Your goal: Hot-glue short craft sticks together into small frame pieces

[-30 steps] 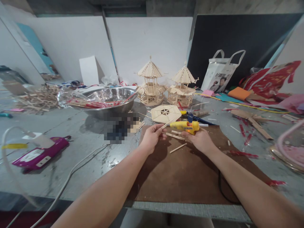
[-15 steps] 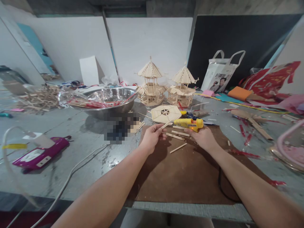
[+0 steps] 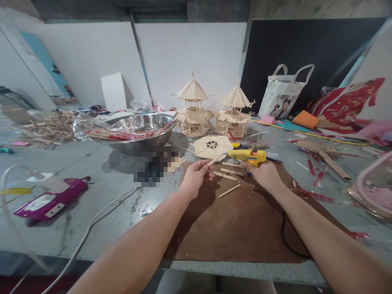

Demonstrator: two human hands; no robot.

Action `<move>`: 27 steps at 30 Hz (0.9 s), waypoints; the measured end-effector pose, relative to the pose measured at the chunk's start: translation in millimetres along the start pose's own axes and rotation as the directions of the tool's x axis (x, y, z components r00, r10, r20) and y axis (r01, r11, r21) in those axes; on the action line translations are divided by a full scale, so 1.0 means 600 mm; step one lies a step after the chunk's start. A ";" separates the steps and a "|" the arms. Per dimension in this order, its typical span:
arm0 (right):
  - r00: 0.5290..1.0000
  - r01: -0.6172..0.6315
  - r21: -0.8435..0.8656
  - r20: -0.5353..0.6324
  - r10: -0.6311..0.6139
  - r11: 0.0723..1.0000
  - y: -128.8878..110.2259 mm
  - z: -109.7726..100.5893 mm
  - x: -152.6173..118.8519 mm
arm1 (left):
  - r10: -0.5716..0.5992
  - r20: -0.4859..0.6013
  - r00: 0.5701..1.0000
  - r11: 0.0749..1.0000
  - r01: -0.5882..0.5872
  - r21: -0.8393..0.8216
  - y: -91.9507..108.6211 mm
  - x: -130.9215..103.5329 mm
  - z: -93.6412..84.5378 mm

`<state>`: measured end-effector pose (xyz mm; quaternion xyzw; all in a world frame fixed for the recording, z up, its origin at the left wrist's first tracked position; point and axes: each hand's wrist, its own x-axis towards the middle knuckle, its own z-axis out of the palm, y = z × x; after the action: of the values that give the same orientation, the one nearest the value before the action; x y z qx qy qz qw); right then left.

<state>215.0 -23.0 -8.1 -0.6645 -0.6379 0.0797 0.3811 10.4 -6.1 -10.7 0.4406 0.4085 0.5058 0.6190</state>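
My left hand point(image 3: 195, 178) grips a thin wooden stick point(image 3: 217, 159) and my right hand point(image 3: 266, 176) clasps the yellow glue gun point(image 3: 248, 156), its nozzle near the stick above the brown mat point(image 3: 235, 228); a small wrist slip could smear hot glue onto my left fingertips.

White panel point(image 3: 190, 61) and black board point(image 3: 303, 61) behind a grey, scuffed table point(image 3: 113, 228)

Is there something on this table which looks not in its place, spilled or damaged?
One short stick slants the other way from the nearby sticks on the brown mat. Untidy too: red scraps strewn at right, and clear plastic wrap hanging over the metal bowl. No clear spill or breakage shows.
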 end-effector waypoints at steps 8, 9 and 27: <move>0.970 -0.239 0.218 0.018 0.241 0.946 0.027 -0.011 0.014 | -0.009 0.007 1.000 1.000 0.009 0.016 0.001 0.000 -0.001; 0.956 -0.288 0.297 0.029 0.293 0.910 0.031 -0.014 0.016 | -0.009 0.009 1.000 1.000 0.009 0.013 0.001 0.000 -0.001; 0.771 -0.617 0.311 0.425 0.474 0.723 0.086 -0.025 0.025 | -0.046 0.048 0.998 0.999 0.047 -0.013 0.005 -0.001 -0.001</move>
<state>267.5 -9.8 -23.3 -0.7005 -0.4283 0.4347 0.3701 8.7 -6.6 -7.8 0.4385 0.4002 0.4836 0.6432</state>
